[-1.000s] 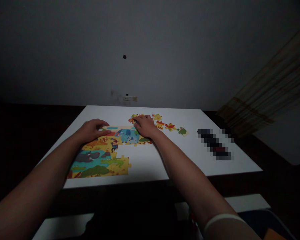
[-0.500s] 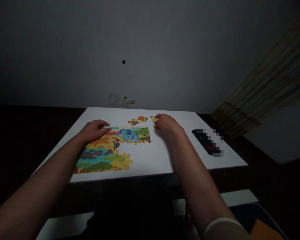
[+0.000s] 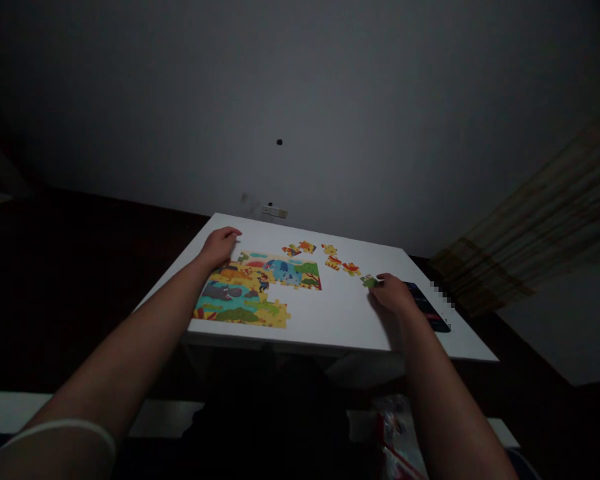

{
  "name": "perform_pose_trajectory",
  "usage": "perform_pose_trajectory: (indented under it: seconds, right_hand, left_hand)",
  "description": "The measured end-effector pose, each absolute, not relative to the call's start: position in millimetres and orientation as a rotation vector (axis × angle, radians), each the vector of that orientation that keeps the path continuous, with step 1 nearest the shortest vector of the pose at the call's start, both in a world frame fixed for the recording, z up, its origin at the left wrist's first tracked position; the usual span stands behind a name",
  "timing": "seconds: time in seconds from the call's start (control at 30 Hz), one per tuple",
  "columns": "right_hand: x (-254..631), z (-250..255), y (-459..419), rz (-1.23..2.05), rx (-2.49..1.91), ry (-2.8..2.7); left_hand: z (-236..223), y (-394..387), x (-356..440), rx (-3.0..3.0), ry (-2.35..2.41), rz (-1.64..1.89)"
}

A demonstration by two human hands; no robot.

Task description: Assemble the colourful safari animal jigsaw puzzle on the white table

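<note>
A partly built colourful animal jigsaw (image 3: 253, 288) lies on the white table (image 3: 330, 320). My left hand (image 3: 219, 245) rests flat at the jigsaw's far left corner, fingers curled loosely on the table. My right hand (image 3: 393, 293) sits to the right, fingertips pinched on a small green loose piece (image 3: 369, 281). Several loose pieces lie in a row beyond the jigsaw: two orange ones (image 3: 300, 249), a yellow one (image 3: 329, 249) and two red-orange ones (image 3: 343, 266).
A dark flat object (image 3: 427, 308) lies on the table just right of my right hand. A pale wall with a small socket (image 3: 275, 212) stands behind the table. A striped curtain (image 3: 545, 227) hangs at the right. The room is dim.
My right hand has moved from the pieces beside the jigsaw's top right out to the green piece at the right. The view has swung left. My left hand stays on the jigsaw's corner.
</note>
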State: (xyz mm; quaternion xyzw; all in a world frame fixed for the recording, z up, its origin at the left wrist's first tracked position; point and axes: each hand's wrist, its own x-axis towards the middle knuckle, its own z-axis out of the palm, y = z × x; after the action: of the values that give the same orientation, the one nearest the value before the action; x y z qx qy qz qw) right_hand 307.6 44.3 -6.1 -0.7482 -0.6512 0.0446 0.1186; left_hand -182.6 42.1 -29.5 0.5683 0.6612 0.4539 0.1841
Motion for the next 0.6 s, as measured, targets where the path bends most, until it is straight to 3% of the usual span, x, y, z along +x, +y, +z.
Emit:
perform_pose_trajectory:
  seconds: [0.2, 0.43, 0.6]
  right_hand:
    - [281, 6, 40, 0.383, -1.65, -1.795]
    - [169, 28, 39, 0.998, -1.032, -1.844]
    - [114, 19, 56, 1.096, -0.874, -2.002]
  left_hand:
    - [-26, 40, -187, 1.529, 1.802, 1.381]
    - [-8, 28, -168, 1.823, 1.677, 1.336]
    - [-7, 22, -149, 1.913, 1.367, 1.202]
